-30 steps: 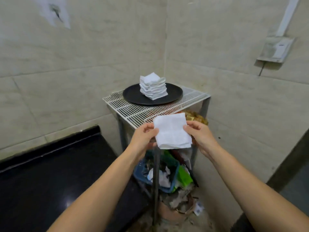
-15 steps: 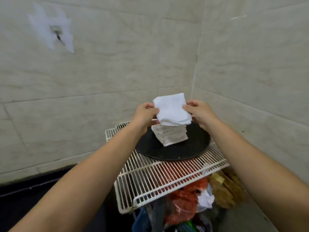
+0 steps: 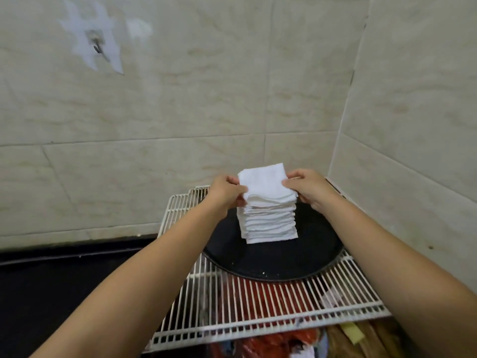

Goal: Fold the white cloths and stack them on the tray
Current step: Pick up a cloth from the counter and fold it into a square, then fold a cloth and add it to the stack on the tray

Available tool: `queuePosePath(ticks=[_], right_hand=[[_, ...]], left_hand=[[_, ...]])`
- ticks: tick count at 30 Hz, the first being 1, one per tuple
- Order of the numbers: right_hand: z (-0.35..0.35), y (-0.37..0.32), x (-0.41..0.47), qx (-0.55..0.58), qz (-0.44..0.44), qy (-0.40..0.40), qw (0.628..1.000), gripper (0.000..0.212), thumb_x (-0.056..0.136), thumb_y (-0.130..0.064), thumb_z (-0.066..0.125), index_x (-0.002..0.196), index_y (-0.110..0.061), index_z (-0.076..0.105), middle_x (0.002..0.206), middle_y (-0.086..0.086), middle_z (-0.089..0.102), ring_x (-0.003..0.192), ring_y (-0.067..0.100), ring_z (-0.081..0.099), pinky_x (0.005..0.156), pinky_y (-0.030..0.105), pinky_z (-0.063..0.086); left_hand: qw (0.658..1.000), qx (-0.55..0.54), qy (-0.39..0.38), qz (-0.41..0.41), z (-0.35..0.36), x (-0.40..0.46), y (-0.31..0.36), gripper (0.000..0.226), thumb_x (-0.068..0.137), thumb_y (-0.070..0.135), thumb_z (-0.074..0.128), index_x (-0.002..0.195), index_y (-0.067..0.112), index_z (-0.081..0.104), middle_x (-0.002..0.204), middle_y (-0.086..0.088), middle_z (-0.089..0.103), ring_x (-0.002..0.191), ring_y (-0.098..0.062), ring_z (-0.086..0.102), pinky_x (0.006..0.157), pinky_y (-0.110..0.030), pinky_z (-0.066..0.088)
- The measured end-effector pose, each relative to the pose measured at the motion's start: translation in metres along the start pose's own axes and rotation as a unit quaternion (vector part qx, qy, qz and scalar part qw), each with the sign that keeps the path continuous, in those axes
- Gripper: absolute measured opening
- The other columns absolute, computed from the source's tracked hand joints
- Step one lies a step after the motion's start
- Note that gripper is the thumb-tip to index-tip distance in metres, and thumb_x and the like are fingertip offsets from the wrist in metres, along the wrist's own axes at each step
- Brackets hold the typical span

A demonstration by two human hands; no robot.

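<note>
1. The left hand and right hand each pinch a side of a folded white cloth resting atop the cloth stack.
2. The stack stands on a round black tray on a white wire rack.
3. Red and yellow clutter below shows blurred through the wires.
4. Beige tiled walls meet in a corner; a black desk lies left.

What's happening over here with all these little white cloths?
A person is setting a folded white cloth on top of a stack of folded cloths. The left hand and right hand each pinch one side of it. The stack stands on a round black tray, which rests on a white wire rack in a tiled corner.
</note>
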State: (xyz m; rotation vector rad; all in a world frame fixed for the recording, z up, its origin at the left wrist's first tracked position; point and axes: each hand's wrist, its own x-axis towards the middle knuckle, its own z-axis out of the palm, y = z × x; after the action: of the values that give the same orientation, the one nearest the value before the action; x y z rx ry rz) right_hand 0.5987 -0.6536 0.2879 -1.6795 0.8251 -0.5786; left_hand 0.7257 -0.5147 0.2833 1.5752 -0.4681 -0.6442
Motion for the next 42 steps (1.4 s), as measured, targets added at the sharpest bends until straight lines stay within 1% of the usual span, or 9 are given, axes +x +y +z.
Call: queuePosePath(ticks=[4,8,11,14,19,23,29,35,42], right_hand=[[0.003,0.006,0.001,-0.023,-0.012,-0.01,1.0,0.015,0.087,-0.005,0.062,0.102,-0.005,0.062,0.071,0.005,0.059,0.043,0.003,0.054,0.034,0.012,0.036],[-0.003,-0.001,-0.001,-0.03,-0.013,0.016,0.999,0.028,0.087,-0.02,0.065,0.112,-0.008,0.058,0.096,0.008,0.06,0.078,0.018,0.056,0.058,0.024,0.048],[-0.013,-0.019,-0.012,-0.083,-0.08,0.117,0.986,0.031,0.088,-0.023,0.062,0.115,-0.01,0.059,0.107,0.01,0.061,0.093,0.022,0.056,0.077,0.028,0.041],[0.008,-0.045,-0.04,-0.102,-0.169,0.131,0.971,0.026,0.09,-0.017,0.054,0.115,-0.011,0.06,0.102,0.004,0.058,0.092,0.018,0.054,0.076,0.023,0.037],[0.139,-0.06,-0.114,-0.172,-0.319,0.012,0.932,0.021,0.093,-0.014,0.052,0.11,-0.007,0.063,0.1,0.006,0.059,0.086,0.015,0.053,0.074,0.021,0.036],[0.287,-0.034,-0.198,-0.245,-0.403,-0.103,0.876,0.024,0.094,-0.023,0.05,0.108,-0.009,0.062,0.107,0.012,0.06,0.102,0.029,0.057,0.089,0.038,0.044],[0.472,-0.001,-0.367,-0.293,-0.489,-0.216,0.793,0.047,0.096,-0.043,0.036,0.131,-0.016,0.051,0.132,0.003,0.052,0.122,0.025,0.047,0.099,0.044,0.036],[0.61,0.022,-0.512,-0.314,-0.537,-0.348,0.701,0.05,0.088,-0.043,0.034,0.117,-0.015,0.063,0.122,0.006,0.063,0.11,0.024,0.062,0.086,0.043,0.05],[0.74,0.032,-0.638,-0.302,-0.575,-0.464,0.602,0.046,0.084,-0.042,0.037,0.106,-0.015,0.068,0.106,0.005,0.069,0.095,0.022,0.068,0.077,0.041,0.054]], left_hand=[[1.0,0.016,0.024,0.003,-0.003,-0.001,-0.006,0.03,0.084,-0.007,0.062,0.077,0.012,0.04,0.072,-0.011,0.051,0.055,-0.02,0.052,0.035,-0.021,0.048],[0.999,0.033,0.039,0.008,-0.012,-0.008,-0.004,0.026,0.086,0.006,0.065,0.089,0.012,0.04,0.078,-0.009,0.053,0.06,-0.017,0.053,0.042,-0.023,0.051],[0.994,0.075,0.076,0.024,-0.036,-0.018,0.0,0.024,0.089,0.019,0.062,0.101,0.012,0.042,0.081,-0.005,0.053,0.061,-0.013,0.053,0.05,-0.024,0.047],[0.989,0.09,0.105,0.056,-0.074,-0.042,-0.002,0.019,0.09,0.015,0.059,0.101,0.011,0.044,0.079,-0.006,0.052,0.059,-0.013,0.052,0.049,-0.025,0.042],[0.958,0.215,0.135,0.131,-0.178,-0.125,-0.03,0.012,0.093,0.021,0.055,0.099,0.013,0.048,0.079,-0.002,0.052,0.073,-0.021,0.054,0.062,-0.033,0.046],[0.891,0.373,0.214,0.147,-0.296,-0.227,-0.071,0.017,0.093,0.023,0.055,0.105,0.011,0.055,0.084,-0.001,0.06,0.076,-0.018,0.055,0.066,-0.028,0.041],[0.798,0.505,0.326,0.049,-0.47,-0.4,-0.143,0.021,0.093,0.03,0.052,0.109,0.017,0.055,0.093,0.002,0.057,0.091,-0.019,0.053,0.081,-0.039,0.048],[0.683,0.586,0.431,-0.073,-0.584,-0.56,-0.219,0.031,0.093,0.033,0.05,0.119,0.016,0.055,0.114,-0.005,0.057,0.112,-0.026,0.051,0.094,-0.036,0.036],[0.642,0.54,0.49,-0.236,-0.665,-0.696,-0.283,0.035,0.096,0.034,0.045,0.128,0.021,0.047,0.124,0.0,0.051,0.121,-0.019,0.044,0.105,-0.033,0.024]])
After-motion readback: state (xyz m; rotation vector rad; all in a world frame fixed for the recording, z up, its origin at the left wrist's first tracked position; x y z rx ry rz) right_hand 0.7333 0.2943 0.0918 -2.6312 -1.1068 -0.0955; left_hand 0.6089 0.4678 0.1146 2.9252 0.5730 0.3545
